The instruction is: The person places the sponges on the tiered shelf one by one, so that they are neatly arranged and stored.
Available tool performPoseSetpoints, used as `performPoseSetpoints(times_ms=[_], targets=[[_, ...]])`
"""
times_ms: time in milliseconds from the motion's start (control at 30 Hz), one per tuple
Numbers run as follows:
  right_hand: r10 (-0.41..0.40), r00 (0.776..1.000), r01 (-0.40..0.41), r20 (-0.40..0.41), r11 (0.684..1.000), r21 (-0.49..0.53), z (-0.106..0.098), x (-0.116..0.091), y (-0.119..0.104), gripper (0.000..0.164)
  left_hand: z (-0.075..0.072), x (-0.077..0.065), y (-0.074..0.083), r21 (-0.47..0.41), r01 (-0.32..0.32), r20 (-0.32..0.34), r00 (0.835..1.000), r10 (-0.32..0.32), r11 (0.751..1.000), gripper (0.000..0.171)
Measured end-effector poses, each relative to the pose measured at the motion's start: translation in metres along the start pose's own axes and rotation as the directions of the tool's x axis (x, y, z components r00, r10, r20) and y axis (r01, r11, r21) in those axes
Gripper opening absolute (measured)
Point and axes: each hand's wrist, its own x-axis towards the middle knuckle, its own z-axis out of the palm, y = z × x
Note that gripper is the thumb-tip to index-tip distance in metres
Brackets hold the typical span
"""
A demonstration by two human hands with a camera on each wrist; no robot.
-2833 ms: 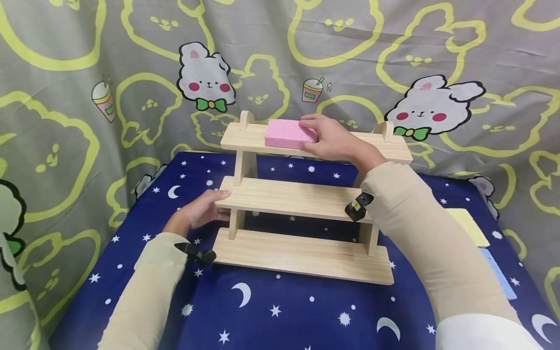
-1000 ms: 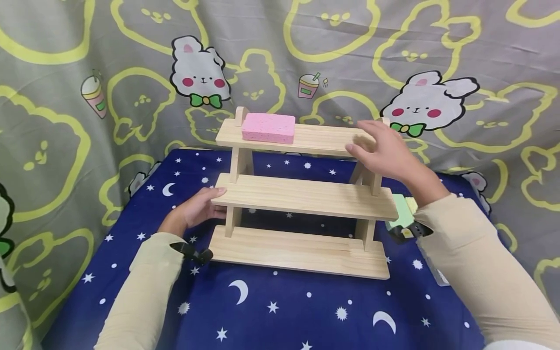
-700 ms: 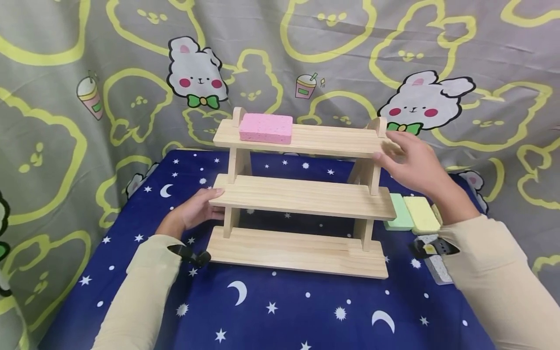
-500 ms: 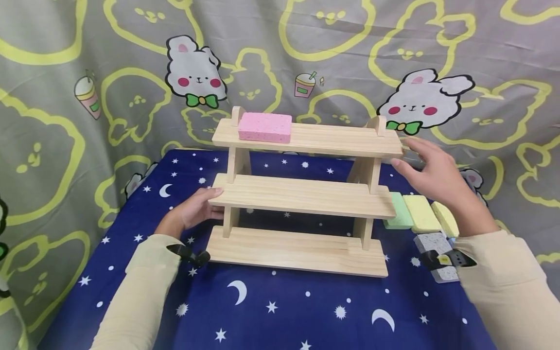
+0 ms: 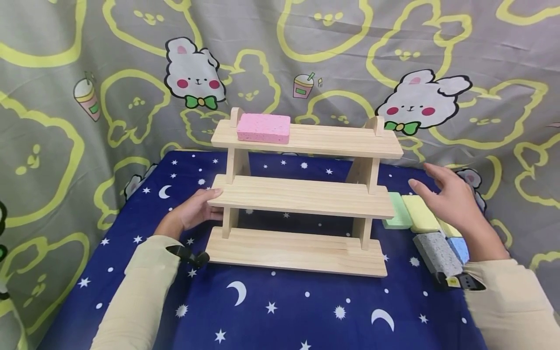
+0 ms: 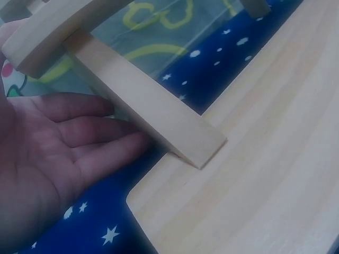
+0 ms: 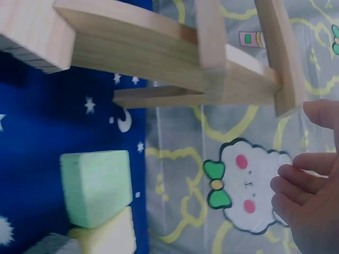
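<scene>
A three-tier wooden display stand (image 5: 302, 195) stands on the table. My left hand (image 5: 194, 210) grips the left end of its middle shelf, thumb on top; in the left wrist view the fingers (image 6: 108, 156) lie below the shelf, by the upright. On the top shelf's left part lies a pink sponge (image 5: 263, 129), untouched. My right hand (image 5: 455, 201) is right of the stand with fingers apart and nothing held. It is above a green sponge (image 5: 395, 211), a yellow sponge (image 5: 420, 214), a grey sponge (image 5: 439, 253) and a blue sponge (image 5: 459, 248). Another yellow piece is partly hidden.
A dark blue cloth (image 5: 271, 321) with moons and stars covers the table. Behind it hangs a grey curtain (image 5: 341, 43) with cartoon rabbits. The top shelf has a rounded wooden peg (image 5: 378, 126) at its right end and another at its left.
The pink sponge was under my right hand and is now released farther left on the top shelf. My right hand has moved right and down toward the sponges. My left hand stays on the stand.
</scene>
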Motion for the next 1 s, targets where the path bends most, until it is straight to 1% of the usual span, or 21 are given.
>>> performPoseSetpoints(times_ms=[167,400,600,700,800,900,967,1000], targets=[[0.035,0.999,-0.035,-0.007,0.999,0.010,0.020,-0.010,0.018,0.073,0.000,0.000,0.000,0.007,0.007,-0.010,1.000,-0.007,1.000,0.059],[0.100,0.995,-0.101,0.022,0.995,0.029,0.056,-0.023,0.039,0.072,-0.001,0.000,-0.001,0.008,0.004,-0.001,1.000,-0.004,1.000,0.059],[0.200,0.979,-0.202,0.038,0.978,0.059,0.081,-0.030,0.050,0.073,-0.001,0.000,-0.001,-0.005,-0.003,0.007,1.000,0.003,1.000,0.057],[0.233,0.972,-0.235,0.036,0.971,0.051,0.092,-0.032,0.056,0.074,-0.002,-0.001,-0.001,-0.003,-0.008,0.011,1.000,0.008,1.000,0.057],[0.246,0.969,-0.247,0.012,0.969,0.023,0.101,-0.033,0.061,0.071,-0.002,-0.002,0.000,0.003,-0.011,0.012,1.000,0.011,1.000,0.057],[0.240,0.971,-0.240,-0.017,0.971,0.004,0.107,-0.032,0.064,0.067,-0.001,-0.001,-0.001,0.008,-0.008,0.011,1.000,0.008,1.000,0.057],[0.224,0.973,-0.225,-0.049,0.974,-0.010,0.109,-0.031,0.065,0.061,-0.001,-0.001,-0.001,0.008,-0.004,0.011,1.000,0.004,1.000,0.058],[0.216,0.974,-0.218,-0.062,0.976,-0.022,0.110,-0.030,0.065,0.055,-0.001,0.000,-0.001,0.014,-0.005,0.012,1.000,0.005,1.000,0.059]])
